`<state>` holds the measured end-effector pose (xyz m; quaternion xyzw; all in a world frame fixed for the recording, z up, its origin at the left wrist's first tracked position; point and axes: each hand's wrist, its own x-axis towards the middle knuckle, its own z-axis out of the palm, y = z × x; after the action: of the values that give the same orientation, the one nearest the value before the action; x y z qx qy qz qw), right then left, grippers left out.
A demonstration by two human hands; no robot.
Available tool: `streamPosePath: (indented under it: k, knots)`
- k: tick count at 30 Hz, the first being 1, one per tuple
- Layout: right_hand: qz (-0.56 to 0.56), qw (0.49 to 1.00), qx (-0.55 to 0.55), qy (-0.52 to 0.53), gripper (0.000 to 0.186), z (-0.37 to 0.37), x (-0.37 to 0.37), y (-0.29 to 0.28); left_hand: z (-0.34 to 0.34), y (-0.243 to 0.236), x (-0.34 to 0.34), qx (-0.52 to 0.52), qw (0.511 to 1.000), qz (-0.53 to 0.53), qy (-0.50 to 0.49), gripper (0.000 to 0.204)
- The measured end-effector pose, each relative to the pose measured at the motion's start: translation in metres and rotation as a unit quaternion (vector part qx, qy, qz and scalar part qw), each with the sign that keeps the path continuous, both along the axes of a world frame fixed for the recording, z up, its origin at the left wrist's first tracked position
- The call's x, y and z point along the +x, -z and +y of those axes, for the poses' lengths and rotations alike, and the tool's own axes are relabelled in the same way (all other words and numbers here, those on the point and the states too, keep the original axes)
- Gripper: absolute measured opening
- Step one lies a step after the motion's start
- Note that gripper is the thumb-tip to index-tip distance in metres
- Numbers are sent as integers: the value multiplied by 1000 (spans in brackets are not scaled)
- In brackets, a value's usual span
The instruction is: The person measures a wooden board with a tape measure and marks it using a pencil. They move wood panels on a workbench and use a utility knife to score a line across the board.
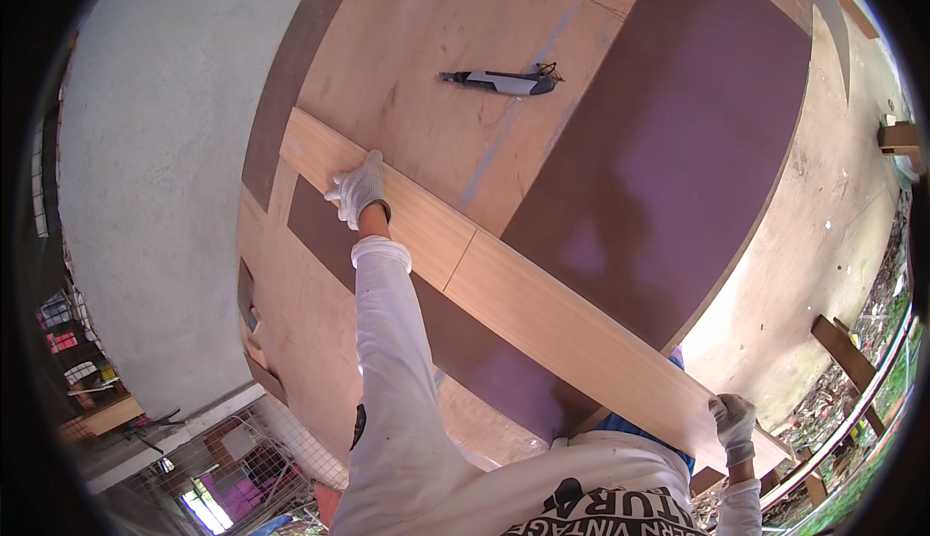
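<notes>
Light tan, wood-grained in finish, a long plank (572, 328) lies diagonally across the head view, running from upper left to lower right. A thin dark line crosses its width between the two hands (whether this is a joint or a mark cannot be told). The left hand (360, 187), in a pale knitted glove, rests on the plank near its upper-left end, thumb and fingers apart; whether it grips the plank cannot be told. The right hand (734, 427), likewise gloved, holds the plank near its lower-right end, fingers bent at the edge.

Beneath the plank is a pinkish-brown work surface (397, 51). A large dark brown panel (678, 139) lies on the far side of the plank, to the right. A dark strip (484, 352) shows on the near side, and a smaller dark piece (278, 100) lies beyond the plank's upper-left end. A grey-and-black handheld tool (504, 80) lies on the work surface, well apart from both hands. A whitish wall (174, 168) stands at left; wire mesh (242, 458) shows at lower left.
</notes>
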<state>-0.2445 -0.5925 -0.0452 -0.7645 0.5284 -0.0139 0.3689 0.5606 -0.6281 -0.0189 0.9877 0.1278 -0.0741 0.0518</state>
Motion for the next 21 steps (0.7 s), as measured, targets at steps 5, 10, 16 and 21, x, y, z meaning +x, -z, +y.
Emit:
streamPosePath:
  k: [5, 10, 16, 21]
  knots:
    - [13, 1000, 14, -5, 55, -2, 7, -5, 8, 8, 8, 6, 1000, 3, -2, 117]
    - [13, 1000, 2, -23, 55, -1, 9, -8, 17, 14, 11, -9, 1000, 0, 21, 116]
    - [18, 1000, 7, -23, 57, -3, 7, -11, 17, 14, 15, -17, 999, 9, 27, 119]
    - [22, 1000, 22, -5, 56, -2, 6, -12, 15, 16, 16, -13, 999, -6, 28, 123]
